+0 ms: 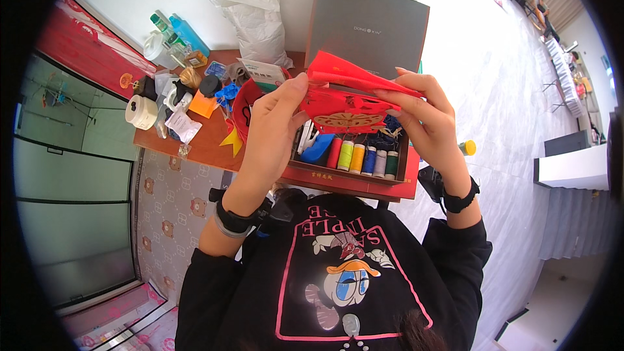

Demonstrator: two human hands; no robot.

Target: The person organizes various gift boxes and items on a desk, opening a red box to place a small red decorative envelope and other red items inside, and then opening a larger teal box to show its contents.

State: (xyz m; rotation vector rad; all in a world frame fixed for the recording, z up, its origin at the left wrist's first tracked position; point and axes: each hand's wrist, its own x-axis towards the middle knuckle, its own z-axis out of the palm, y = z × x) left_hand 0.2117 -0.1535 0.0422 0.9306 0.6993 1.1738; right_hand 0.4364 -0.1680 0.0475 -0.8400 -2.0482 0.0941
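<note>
Between both hands, above an open box, is a red paper envelope (348, 107) with a gold pattern, its upper part spread away from the front. My left hand (275, 122) pinches its left edge with thumb and fingers. At its right end, the fingers of my right hand (424, 107) grip the upper and lower parts. Under the envelope, the box (402, 168) holds a row of thread spools (358, 157) in several colours, a blue object (318, 148), a white object beside it and dark tangled thread (385, 139). The envelope hides part of the box.
A grey lid (365, 24) stands upright behind the box. On the wooden table (195, 148) at left are a cream jar (141, 111), an orange packet (203, 105), a white plastic bag (258, 27) and bottles (187, 34). A yellow-capped container (468, 147) is right of the table.
</note>
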